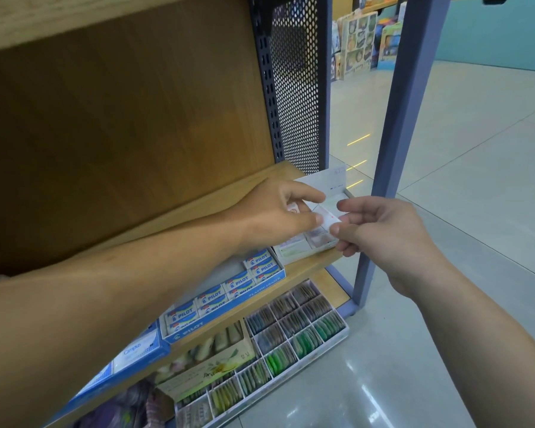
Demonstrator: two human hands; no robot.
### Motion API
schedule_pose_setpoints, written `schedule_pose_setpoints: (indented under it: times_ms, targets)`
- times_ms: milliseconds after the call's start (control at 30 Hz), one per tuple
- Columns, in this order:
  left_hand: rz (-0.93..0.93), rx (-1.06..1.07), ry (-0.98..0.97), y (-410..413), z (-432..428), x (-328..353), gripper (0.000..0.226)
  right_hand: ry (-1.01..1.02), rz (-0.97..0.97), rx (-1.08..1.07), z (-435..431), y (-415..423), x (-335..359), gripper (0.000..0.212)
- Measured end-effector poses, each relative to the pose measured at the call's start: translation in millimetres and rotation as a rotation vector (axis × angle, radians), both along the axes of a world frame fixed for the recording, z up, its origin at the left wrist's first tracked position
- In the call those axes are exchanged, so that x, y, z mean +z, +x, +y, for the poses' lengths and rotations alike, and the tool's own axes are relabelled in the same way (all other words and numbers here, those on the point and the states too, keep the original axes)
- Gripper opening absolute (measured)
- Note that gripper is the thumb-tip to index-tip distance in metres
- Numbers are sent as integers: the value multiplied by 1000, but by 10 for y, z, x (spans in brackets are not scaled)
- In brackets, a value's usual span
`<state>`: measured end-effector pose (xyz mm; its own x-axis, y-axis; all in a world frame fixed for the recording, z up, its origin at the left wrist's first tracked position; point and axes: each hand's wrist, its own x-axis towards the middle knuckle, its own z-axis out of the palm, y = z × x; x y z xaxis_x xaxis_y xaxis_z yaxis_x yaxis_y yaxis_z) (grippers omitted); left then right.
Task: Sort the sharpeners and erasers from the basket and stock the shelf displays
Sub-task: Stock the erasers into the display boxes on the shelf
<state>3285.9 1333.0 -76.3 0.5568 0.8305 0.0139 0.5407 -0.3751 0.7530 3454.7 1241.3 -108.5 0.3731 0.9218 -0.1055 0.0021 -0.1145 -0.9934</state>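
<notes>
Both hands meet over a white display box (314, 242) at the right end of the wooden shelf (306, 267). My left hand (275, 214) and my right hand (380, 230) each pinch an end of a small white wrapped eraser (327, 218) just above the box. A second small white item (292, 208) shows under the left fingers. The box holds several pale packets in compartments. No basket is in view.
A blue Pilot eraser box (229, 291) and a blue Campus box (136, 353) sit left of the white box. Below, a divided tray of coloured packets (291, 338) and a cardboard box (210, 362) stand. A grey post (393, 149) rises right; tiled floor beyond.
</notes>
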Motion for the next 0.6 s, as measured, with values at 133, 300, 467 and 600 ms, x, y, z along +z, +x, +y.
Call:
schedule_pose_setpoints:
  times_ms: [133, 300, 467, 600]
  targets:
    - [-211, 189, -272, 38, 31, 2, 20, 6, 149, 14, -37, 16, 36, 25]
    - [31, 102, -32, 111, 75, -53, 13, -38, -212, -228, -20, 116, -122, 9]
    - [176, 100, 3, 194, 63, -228, 14, -85, -255, -312, -77, 123, -313, 28]
    - [238, 129, 32, 199, 29, -235, 23, -67, -102, -337, -78, 102, -390, 33]
